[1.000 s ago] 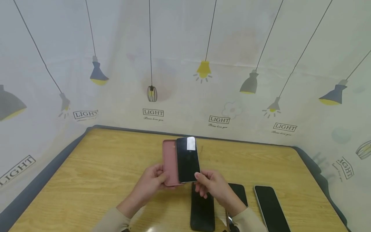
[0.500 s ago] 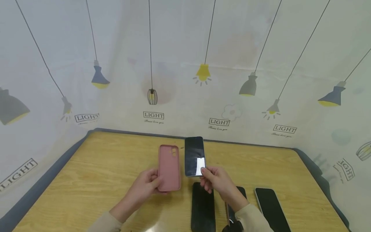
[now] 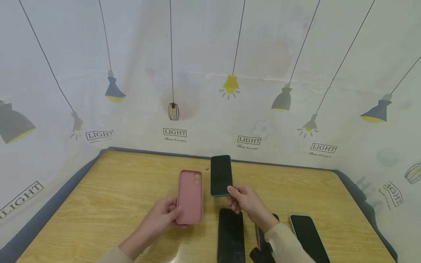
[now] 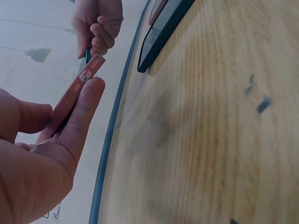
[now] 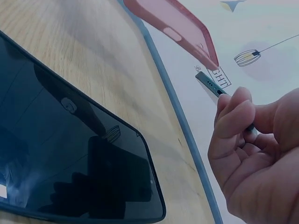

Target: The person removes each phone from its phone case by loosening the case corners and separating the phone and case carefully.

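Observation:
My left hand [image 3: 161,215] pinches a pink phone case [image 3: 190,197] by its lower left side, thumb over the inner face. The case's hollow inside and camera cutout face me, and nothing sits in it. In the left wrist view the case's bottom edge [image 4: 77,88] with its port hole shows between thumb and fingers. My right hand [image 3: 248,202] pinches a dark-screened phone [image 3: 221,175] at its lower right corner. That phone is held up to the right of the case, apart from it. Its green edge [image 5: 210,84] shows in the right wrist view.
A black phone [image 3: 231,235] lies on the wooden table [image 3: 115,193] below my right hand. Another phone [image 3: 261,237] is partly covered by my right wrist, and a white-edged phone [image 3: 309,237] lies further right. A lamp-printed curtain [image 3: 204,44] stands behind the table.
The phone in my right hand has moved off the pink case to the right. The case has come left and a little lower with my left hand. Both grips hold.

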Demonstrator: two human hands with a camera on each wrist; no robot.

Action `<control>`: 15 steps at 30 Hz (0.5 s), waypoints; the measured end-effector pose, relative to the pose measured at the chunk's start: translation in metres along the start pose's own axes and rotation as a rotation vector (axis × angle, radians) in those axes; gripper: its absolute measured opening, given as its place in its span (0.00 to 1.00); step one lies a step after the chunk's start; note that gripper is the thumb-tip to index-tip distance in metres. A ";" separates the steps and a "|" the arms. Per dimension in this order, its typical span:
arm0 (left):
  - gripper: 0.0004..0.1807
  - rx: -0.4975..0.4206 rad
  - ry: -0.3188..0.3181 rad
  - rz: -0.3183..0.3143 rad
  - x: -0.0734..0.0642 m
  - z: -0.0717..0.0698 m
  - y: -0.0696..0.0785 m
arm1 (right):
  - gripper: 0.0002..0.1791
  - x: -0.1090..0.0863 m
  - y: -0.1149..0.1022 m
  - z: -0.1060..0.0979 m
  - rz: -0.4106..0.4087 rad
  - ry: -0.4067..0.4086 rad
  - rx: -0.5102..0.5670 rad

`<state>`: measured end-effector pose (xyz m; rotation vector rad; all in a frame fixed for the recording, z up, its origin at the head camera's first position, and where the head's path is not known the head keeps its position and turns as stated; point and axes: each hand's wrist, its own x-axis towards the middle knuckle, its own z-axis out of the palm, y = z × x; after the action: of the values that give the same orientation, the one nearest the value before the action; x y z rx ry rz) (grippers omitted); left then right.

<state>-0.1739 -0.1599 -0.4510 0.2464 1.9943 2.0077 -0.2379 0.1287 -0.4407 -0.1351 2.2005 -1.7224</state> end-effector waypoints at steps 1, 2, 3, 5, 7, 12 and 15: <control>0.20 0.002 -0.002 -0.001 -0.001 0.000 0.000 | 0.22 0.001 0.000 0.000 -0.002 0.004 -0.001; 0.20 0.002 -0.004 0.000 -0.002 0.000 -0.001 | 0.21 0.002 0.000 0.001 -0.002 0.007 0.000; 0.20 0.003 -0.006 -0.003 -0.003 0.000 -0.001 | 0.21 0.003 0.001 0.002 -0.006 0.010 -0.002; 0.20 0.007 -0.013 -0.003 -0.004 -0.001 -0.002 | 0.21 0.006 0.002 0.003 -0.008 0.016 -0.003; 0.19 0.021 -0.013 -0.002 -0.006 -0.002 -0.005 | 0.22 0.008 0.004 0.004 -0.007 0.015 -0.003; 0.18 0.029 -0.009 -0.001 -0.011 -0.001 -0.010 | 0.21 0.014 0.007 0.007 0.014 0.014 0.004; 0.17 0.031 -0.024 0.012 -0.014 -0.001 -0.011 | 0.21 0.019 0.009 0.009 0.029 0.015 0.007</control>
<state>-0.1604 -0.1655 -0.4610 0.2890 2.0154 1.9723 -0.2516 0.1178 -0.4554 -0.0882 2.1961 -1.7209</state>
